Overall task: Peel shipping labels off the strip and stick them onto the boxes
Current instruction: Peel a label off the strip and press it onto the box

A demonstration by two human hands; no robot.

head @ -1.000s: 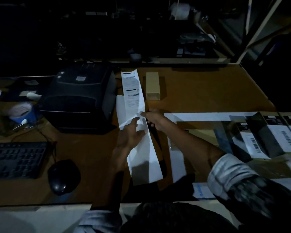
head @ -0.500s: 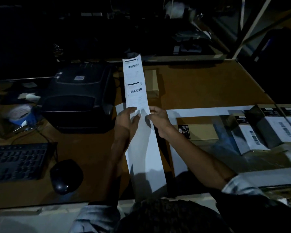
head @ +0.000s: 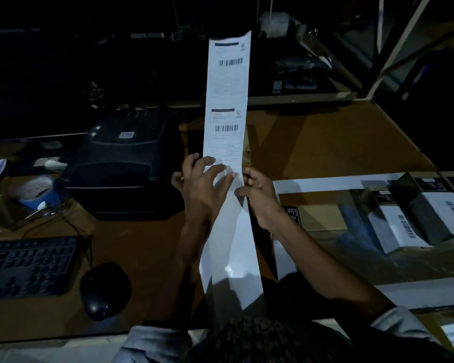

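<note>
I hold a long white label strip [head: 227, 121] upright above the brown table [head: 325, 145]. Two printed labels with barcodes sit on its upper half; the lower half is bare backing hanging toward me. My left hand [head: 201, 184] grips the strip's left edge, fingers spread across the bottom of the lower label. My right hand [head: 257, 195] pinches the strip's right edge at the same height. Several boxes [head: 401, 226] with labels stuck on them lie at the right. A plain cardboard box [head: 323, 218] lies just right of my right wrist.
A black label printer [head: 126, 166] stands left of the strip. A keyboard [head: 26, 268] and a mouse [head: 104, 289] lie at the near left. A blue tape roll [head: 37, 192] sits left of the printer. Dark shelving fills the back.
Both hands have lifted the strip off the table and raised it upright. The labels now stand higher in view, and my grip has shifted to the bottom of the lower label.
</note>
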